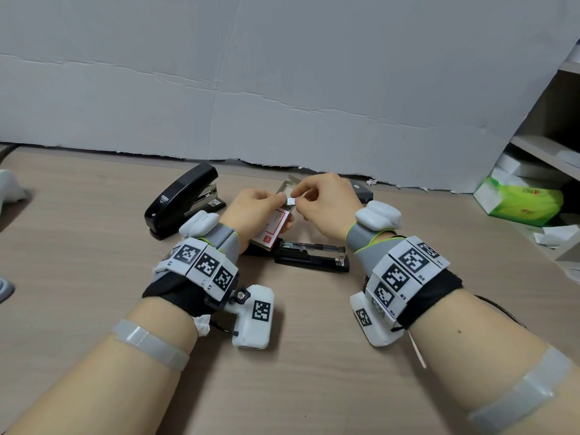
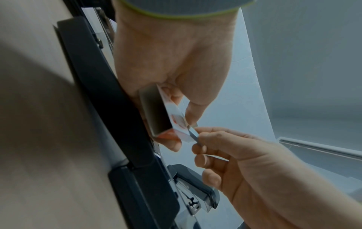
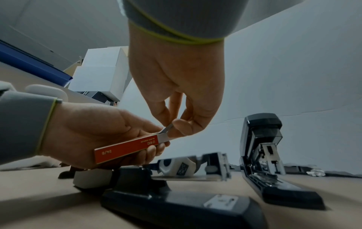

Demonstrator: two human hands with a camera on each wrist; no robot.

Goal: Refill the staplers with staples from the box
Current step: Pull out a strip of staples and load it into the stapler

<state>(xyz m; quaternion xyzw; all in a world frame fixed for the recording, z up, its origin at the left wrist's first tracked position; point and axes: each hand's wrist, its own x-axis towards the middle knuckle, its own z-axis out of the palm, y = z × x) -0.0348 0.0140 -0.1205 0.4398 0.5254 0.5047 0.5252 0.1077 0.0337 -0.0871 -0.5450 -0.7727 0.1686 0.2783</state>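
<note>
My left hand (image 1: pixel 251 210) grips a red-and-white staple box (image 1: pixel 272 229) above the table, its inner tray (image 1: pixel 286 186) slid out at the far end. My right hand (image 1: pixel 326 202) pinches a short silver staple strip (image 1: pixel 291 200) between thumb and forefinger at the box's open end. In the right wrist view the strip (image 3: pixel 166 129) stands tilted up out of the box (image 3: pixel 125 148). Below the hands a black stapler (image 1: pixel 310 255) lies opened flat, its magazine exposed. A second black stapler (image 1: pixel 185 199) sits at the left, slightly agape.
A dark grey object (image 1: pixel 362 191) lies behind my right hand by the grey paper backdrop (image 1: pixel 282 89). A green tissue pack (image 1: pixel 521 202) and shelves (image 1: pixel 546 152) stand at the right. A white object (image 1: pixel 9 189) is at the left edge of the wooden table (image 1: pixel 298 356).
</note>
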